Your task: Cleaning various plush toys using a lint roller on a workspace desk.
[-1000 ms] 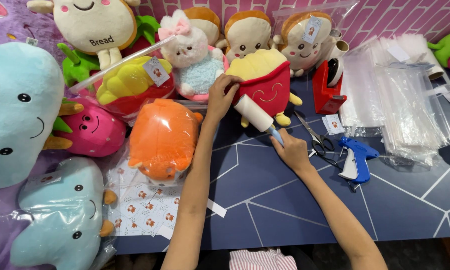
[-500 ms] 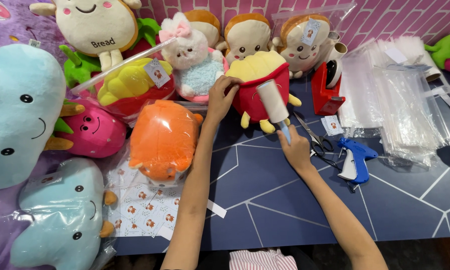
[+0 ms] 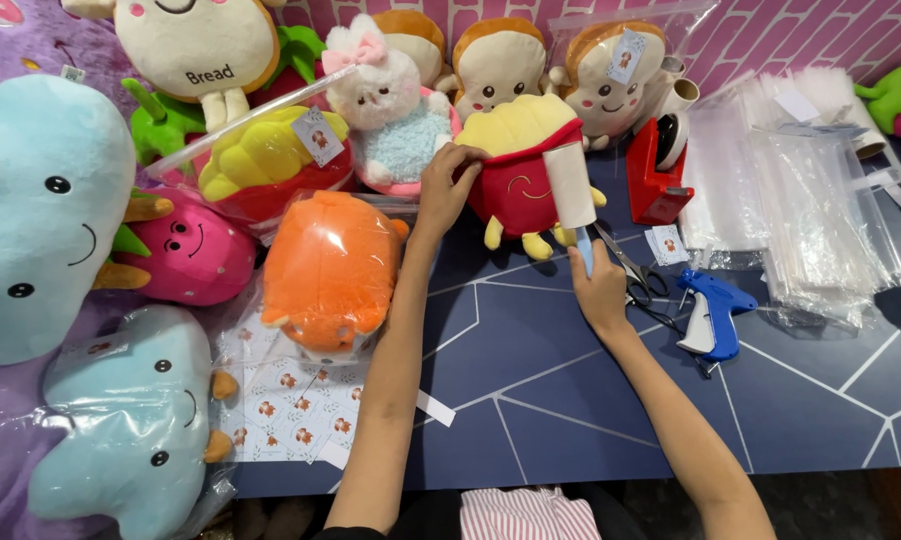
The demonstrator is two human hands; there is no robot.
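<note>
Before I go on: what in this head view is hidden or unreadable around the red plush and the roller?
- Red and yellow plush: its right side is covered by the lint roller.
- Roller handle: mostly wrapped inside the right hand.
- Scissors: blades partly behind that hand.
- Plush's top left edge: under the left hand.
- Tag on the bagged toast plush: too small to make out.

Red-yellow fries plush (image 3: 519, 180) upright; white lint roller (image 3: 571, 185) against front.
</note>
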